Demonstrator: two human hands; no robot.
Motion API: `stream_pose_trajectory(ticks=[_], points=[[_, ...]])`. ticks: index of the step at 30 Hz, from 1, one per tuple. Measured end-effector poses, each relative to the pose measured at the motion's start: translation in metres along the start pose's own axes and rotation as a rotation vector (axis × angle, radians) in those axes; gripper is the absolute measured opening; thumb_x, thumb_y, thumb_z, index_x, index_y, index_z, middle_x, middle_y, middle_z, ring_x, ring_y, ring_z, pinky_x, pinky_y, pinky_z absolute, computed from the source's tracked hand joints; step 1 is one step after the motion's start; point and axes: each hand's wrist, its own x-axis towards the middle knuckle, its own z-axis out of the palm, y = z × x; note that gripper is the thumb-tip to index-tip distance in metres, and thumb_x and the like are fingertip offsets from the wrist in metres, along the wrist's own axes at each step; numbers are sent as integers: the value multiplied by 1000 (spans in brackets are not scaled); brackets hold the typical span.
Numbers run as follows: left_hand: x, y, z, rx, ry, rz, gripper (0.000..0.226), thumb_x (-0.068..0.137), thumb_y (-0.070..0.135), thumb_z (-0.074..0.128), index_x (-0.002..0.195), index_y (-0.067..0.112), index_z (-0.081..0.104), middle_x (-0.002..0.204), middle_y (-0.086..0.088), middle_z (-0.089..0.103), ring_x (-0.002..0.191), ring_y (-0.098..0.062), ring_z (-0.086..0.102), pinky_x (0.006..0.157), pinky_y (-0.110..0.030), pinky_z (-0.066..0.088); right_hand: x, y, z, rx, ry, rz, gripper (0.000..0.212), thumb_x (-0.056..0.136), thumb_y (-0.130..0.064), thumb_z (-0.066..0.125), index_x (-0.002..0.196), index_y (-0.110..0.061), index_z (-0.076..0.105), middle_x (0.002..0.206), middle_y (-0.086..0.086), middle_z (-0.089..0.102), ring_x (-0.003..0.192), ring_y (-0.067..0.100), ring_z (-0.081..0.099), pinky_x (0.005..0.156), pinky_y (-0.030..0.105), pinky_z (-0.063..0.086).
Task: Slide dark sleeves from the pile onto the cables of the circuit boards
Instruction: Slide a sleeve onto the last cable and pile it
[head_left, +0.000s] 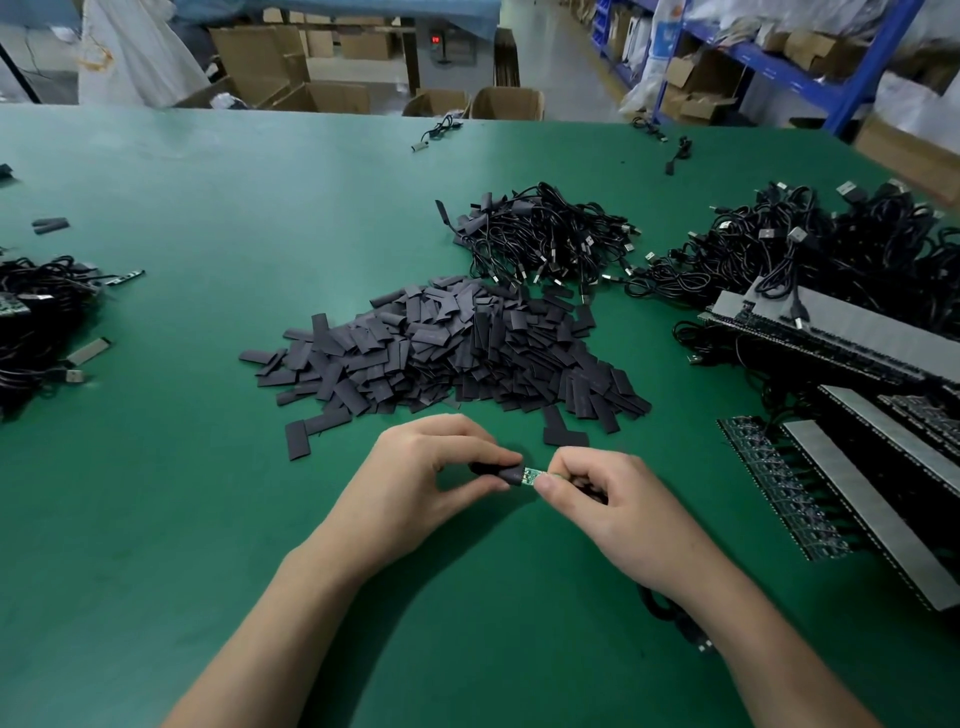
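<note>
Two light parts meet low over the surface (156, 519) before the pile (447, 348): the left hand (436, 483) pinches a limp dark sleeve (500, 472) near its mouth, the right hand (615, 506) pinches the small stiff circuit board (533, 475) by its edges (the safest hold, I judge).

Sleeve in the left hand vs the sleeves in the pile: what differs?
The held sleeve is pinched in the left hand; the pile sleeves lie loose on the table. The held sleeve's end meets the green circuit board pinched by the right hand; the pile sleeves are fitted to nothing. Both are dark and short.
</note>
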Motion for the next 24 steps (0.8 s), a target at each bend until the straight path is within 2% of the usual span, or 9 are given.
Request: stream_pose_trajectory(ticks=[6, 8, 11, 12, 17, 20, 24], points=[[-1, 5, 7, -8, -30, 8, 19, 89, 27, 80, 106, 22, 81, 99, 15, 72, 91, -1, 69, 85, -21, 54, -1, 1, 2, -23, -19, -7, 31, 100, -38, 63, 71, -30, 55, 56, -14, 41, 52, 4, 35, 52, 19, 32], [0, 4, 5, -8, -16, -4, 18, 88, 27, 80, 106, 23, 81, 98, 15, 73, 90, -2, 69, 84, -23, 55, -1, 0, 0, 23, -16, -19, 27, 97, -46, 61, 77, -28, 60, 59, -11, 48, 54, 3, 38, 53, 19, 33], [-1, 4, 2, -8, 9, -16, 18, 88, 24, 81, 106, 21, 81, 98, 13, 74, 90, -4, 70, 83, -26, 56, 0, -1, -5, 94, -28, -3, 33, 90, -58, 53, 85, -29, 67, 69, 3, 58, 63, 25, 50, 60, 41, 41], [-1, 4, 1, -14, 10, -20, 18, 88, 23, 81, 106, 21, 81, 98, 12, 74, 90, -4, 70, 84, -26, 56, 0, -1, -6, 99, -30, 6, 33, 89, -57, 52, 85, -28, 67, 68, 3, 57, 64, 26, 50, 61, 42, 41], [-1, 7, 3, -35, 6, -15, 18, 87, 23, 81, 105, 19, 82, 97, 12, 74, 89, -3, 70, 82, -15, 50, 1, 3, -5, 110, -42, 22, 29, 89, -53, 55, 83, -27, 66, 62, -13, 50, 61, 9, 45, 61, 33, 37], [-1, 10, 6, -37, -6, 0, 17, 88, 24, 80, 104, 19, 81, 96, 13, 74, 89, -1, 69, 82, -9, 46, 0, 4, -4, 106, -57, 29, 20, 98, -39, 61, 82, -29, 66, 61, -17, 51, 59, 3, 44, 58, 21, 35], [-2, 9, 7, -33, 5, 18, 17, 88, 25, 80, 104, 19, 81, 96, 12, 73, 88, -1, 69, 83, -14, 50, 0, 6, -5, 94, -66, 57, 22, 102, -28, 63, 80, -28, 67, 59, -22, 52, 57, -2, 45, 58, 15, 35]])
